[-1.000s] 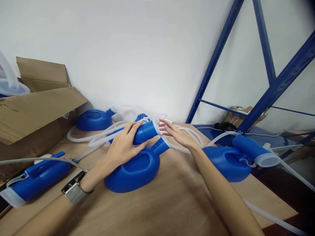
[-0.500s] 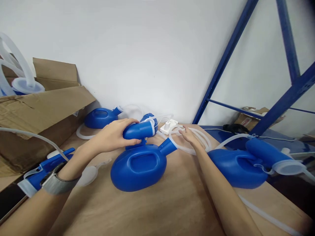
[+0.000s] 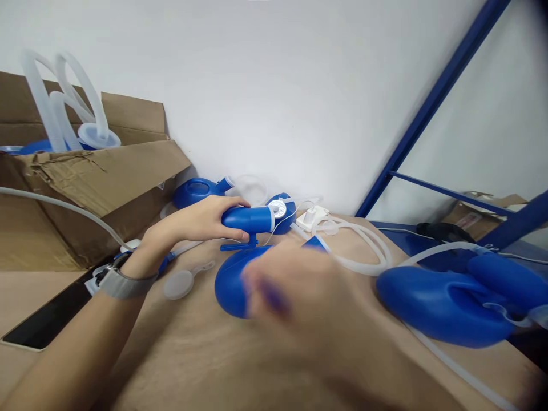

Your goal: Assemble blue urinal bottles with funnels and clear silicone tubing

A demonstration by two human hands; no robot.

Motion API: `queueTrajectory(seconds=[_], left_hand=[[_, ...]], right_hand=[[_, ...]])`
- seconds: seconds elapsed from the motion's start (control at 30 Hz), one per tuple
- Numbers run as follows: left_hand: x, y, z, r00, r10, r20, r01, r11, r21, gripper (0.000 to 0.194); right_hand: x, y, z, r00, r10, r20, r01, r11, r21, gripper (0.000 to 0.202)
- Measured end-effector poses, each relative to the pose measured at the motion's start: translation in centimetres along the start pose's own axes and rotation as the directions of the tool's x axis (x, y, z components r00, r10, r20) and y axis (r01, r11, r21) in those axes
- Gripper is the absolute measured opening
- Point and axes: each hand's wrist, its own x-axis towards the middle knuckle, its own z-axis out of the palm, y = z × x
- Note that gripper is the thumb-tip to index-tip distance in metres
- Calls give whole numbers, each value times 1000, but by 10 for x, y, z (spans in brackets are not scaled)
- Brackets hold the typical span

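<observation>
My left hand grips a blue urinal cup, a short cylinder with a pale rim and a blue bracket underneath, its mouth facing right. Below it, on the table, lies a blue urinal bottle with a short neck. My right hand is smeared by motion in front of this bottle and hides its handle; whether it grips the handle cannot be made out. A translucent cap with a strap lies left of the bottle. Clear hose coils behind it.
An open cardboard box with hoses and blue parts stands left, beside a black flat panel. Another blue bottle with its cup lies right. A white plug adapter is near the wall. Blue rack posts rise at right.
My right hand has come from the coiled hose at the back toward me, over the blue bottle. My left hand keeps the cup, now turned slightly. The view has shifted left.
</observation>
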Motion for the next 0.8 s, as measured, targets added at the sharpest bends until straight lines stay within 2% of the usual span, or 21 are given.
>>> queueTrajectory(seconds=[0.03, 0.07, 0.1, 0.17, 0.23, 0.27, 0.33, 0.4, 0.47, 0.6, 0.7, 0.8], left_hand=[[1, -2, 1, 1000, 0, 1, 0, 1000, -6, 70], [1, -3, 2, 1000, 1, 2, -1, 1000, -14, 70], [1, -5, 2, 1000, 4, 3, -4, 1000, -23, 70], [1, -6, 1, 1000, 9, -2, -9, 999, -36, 70], [0, -5, 0, 1000, 12, -13, -13, 999, -41, 71], [0, -4, -1, 1000, 13, -15, -13, 999, -41, 72], [-1, -2, -2, 1000, 14, -16, -15, 999, -38, 73], [0, 0, -3, 1000, 17, -4, -17, 999, -33, 74], [0, 1, -4, 1000, 19, 17, -18, 999, -29, 76], [0, 2, -5, 1000, 17, 24, -16, 1000, -26, 76], [0, 2, -5, 999, 33, 5, -33, 999, -7, 74], [0, 4, -3, 997, 59, -42, -59, 998, -1, 73]], right_hand=[[-1, -21, 24, 979, -98, 179, 103, 995, -18, 21], [-2, -35, 50, 944, -131, 303, 145, 989, -26, 22], [-3, -42, 78, 915, -147, 376, 171, 985, -30, 25], [1, -39, 129, 892, -140, 429, 194, 977, -84, 28], [8, -26, 167, 912, -104, 397, 184, 968, -169, 42], [11, -19, 181, 921, -61, 385, 146, 970, -194, 46], [17, -8, 195, 903, -37, 428, 128, 974, -186, 45], [20, -3, 196, 873, -35, 486, 119, 983, -143, 38], [19, -5, 186, 846, -52, 531, 126, 987, -104, 35], [11, -18, 145, 822, -120, 557, 190, 979, -68, 36], [5, -24, 99, 864, -132, 486, 113, 991, 69, 46], [6, -10, 45, 962, -15, 274, -15, 994, 104, 53]])
